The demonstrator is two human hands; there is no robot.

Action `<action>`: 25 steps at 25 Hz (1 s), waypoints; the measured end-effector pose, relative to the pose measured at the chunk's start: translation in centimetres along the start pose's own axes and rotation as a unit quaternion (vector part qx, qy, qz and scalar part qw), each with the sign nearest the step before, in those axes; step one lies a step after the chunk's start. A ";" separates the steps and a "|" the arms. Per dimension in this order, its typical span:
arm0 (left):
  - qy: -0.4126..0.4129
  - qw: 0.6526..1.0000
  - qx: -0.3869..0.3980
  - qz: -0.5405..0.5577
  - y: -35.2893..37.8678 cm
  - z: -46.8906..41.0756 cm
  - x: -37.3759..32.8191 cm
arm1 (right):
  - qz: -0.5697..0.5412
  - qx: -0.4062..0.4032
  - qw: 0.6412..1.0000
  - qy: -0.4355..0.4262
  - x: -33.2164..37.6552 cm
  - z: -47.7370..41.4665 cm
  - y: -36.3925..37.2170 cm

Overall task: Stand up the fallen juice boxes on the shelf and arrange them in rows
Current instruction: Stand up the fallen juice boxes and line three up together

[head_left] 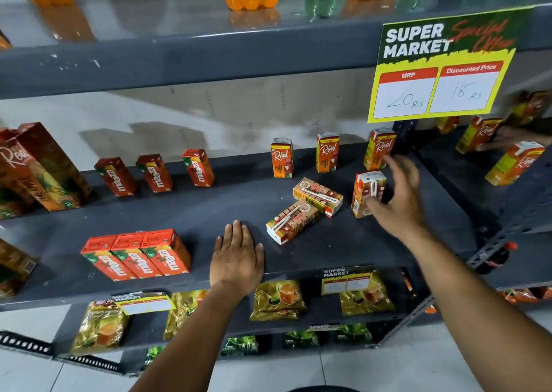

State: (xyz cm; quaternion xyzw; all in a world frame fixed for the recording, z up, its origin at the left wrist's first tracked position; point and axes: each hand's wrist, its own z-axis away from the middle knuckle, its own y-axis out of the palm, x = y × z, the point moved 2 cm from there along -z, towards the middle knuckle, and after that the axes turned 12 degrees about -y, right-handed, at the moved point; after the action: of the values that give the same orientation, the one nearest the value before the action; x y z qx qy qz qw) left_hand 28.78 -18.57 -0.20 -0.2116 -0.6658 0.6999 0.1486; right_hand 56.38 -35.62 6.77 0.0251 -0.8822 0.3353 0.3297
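While left hand [237, 255] lies flat on shelf [185, 212], fingers extended — right hand [397, 196] spread, thumb touching upright juice box [366, 193].

The shelf [185, 212] is bare in its middle, between the back Maaza boxes [155, 173] and the front Maaza boxes [137, 255]. To the right, two fallen boxes [304, 209] lie near an upright box [368, 193]. Above, a price sign [439, 72] hangs low over the back row [327, 152].

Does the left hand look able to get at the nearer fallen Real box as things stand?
Probably yes: the left hand lies flat on the shelf, and only bare shelf separates it from the nearer fallen box.
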 end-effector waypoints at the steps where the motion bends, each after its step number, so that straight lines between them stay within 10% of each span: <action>1: 0.000 1.000 0.000 0.001 0.1 -0.1 0.0 | 0.044 0.080 0.994 -0.066 0.4 -1.3 -1.1; 4: -0.002 1.000 0.001 0.002 0.1 -0.1 0.1 | 0.240 0.360 0.882 -0.184 1.5 -4.5 -2.6; 7: -0.001 1.000 0.001 0.000 0.0 -0.1 0.0 | 0.352 0.460 0.784 -0.223 2.1 -6.0 -3.1; 18: -0.005 1.000 -0.001 0.001 0.0 0.0 0.0 | 0.284 0.385 0.878 -0.020 0.7 -7.9 -3.5; 25: -0.005 1.000 -0.001 0.002 0.2 -0.1 0.1 | 0.303 0.387 0.870 0.032 -0.4 -7.0 -4.0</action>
State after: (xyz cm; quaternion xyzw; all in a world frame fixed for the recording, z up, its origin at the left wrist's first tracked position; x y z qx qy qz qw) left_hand 28.78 -18.50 -0.36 -0.2090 -0.6667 0.7008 0.1438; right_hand 61.72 -34.54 12.67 -0.1290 -0.6349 0.7339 0.2040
